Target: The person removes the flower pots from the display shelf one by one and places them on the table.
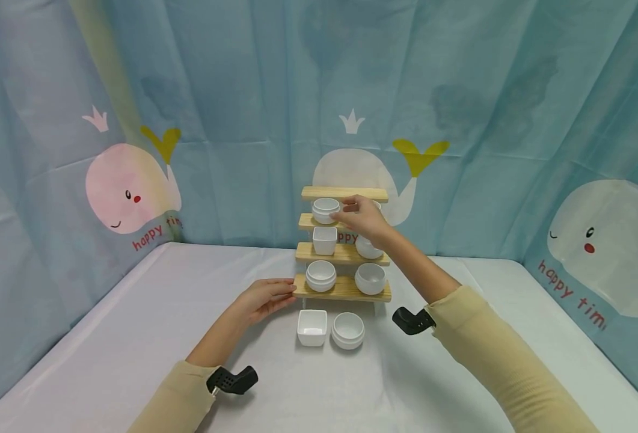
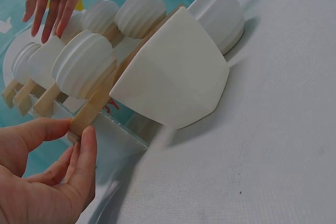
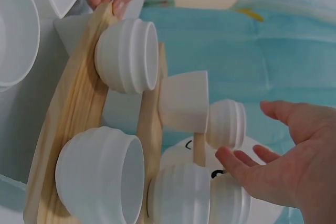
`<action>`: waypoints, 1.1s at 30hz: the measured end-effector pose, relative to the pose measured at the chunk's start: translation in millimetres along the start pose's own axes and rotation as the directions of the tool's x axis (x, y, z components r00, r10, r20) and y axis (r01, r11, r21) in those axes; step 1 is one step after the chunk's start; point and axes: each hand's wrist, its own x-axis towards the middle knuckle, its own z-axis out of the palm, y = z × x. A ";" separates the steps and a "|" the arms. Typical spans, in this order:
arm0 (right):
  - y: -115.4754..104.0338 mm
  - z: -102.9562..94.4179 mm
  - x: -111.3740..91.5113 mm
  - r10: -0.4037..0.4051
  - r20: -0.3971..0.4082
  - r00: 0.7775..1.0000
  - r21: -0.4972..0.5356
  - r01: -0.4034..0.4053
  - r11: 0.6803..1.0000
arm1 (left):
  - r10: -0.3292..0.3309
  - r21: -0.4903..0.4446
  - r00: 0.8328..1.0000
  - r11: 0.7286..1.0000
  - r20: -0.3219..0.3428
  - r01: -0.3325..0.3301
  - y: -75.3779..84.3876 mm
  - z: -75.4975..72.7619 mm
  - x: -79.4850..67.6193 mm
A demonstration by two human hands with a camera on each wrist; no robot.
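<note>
A tiered wooden stand [image 1: 343,296] holds white bowls on its three lower boards. My left hand [image 1: 267,300] pinches the left end of the lowest board [image 2: 86,116] between thumb and fingers. Up at the third board, my right hand [image 1: 366,221] reaches beside a small round bowl [image 1: 326,211]. Its thumb and fingers are spread in the right wrist view; whether a fingertip touches that bowl I cannot tell. Another round bowl on this board is partly hidden behind the hand. Below are a square bowl [image 1: 325,240] and a round bowl [image 1: 369,248].
Two round bowls, left [image 1: 320,276] and right [image 1: 370,279], sit on the lowest board. In front of the stand, a square bowl [image 1: 312,329] and a round bowl [image 1: 348,332] stand on the white tablecloth [image 1: 319,397]. A blue whale-print curtain [image 1: 232,150] hangs behind.
</note>
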 end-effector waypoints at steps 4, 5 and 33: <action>-2.2 2.3 1.7 0.009 -0.005 1.000 -0.012 -0.009 1.000 | 0.000 -0.005 1.000 1.000 0.003 0.000 -0.2 -0.3 0.5; -2.4 3.1 2.4 0.011 -0.006 1.000 -0.012 -0.011 1.000 | -0.001 -0.006 1.000 1.000 0.002 0.001 -0.2 -0.5 0.5; -5.9 25.2 25.2 0.085 -0.090 0.992 -0.074 -0.092 0.993 | -0.014 -0.016 1.000 1.000 0.002 0.014 0.1 -0.9 0.8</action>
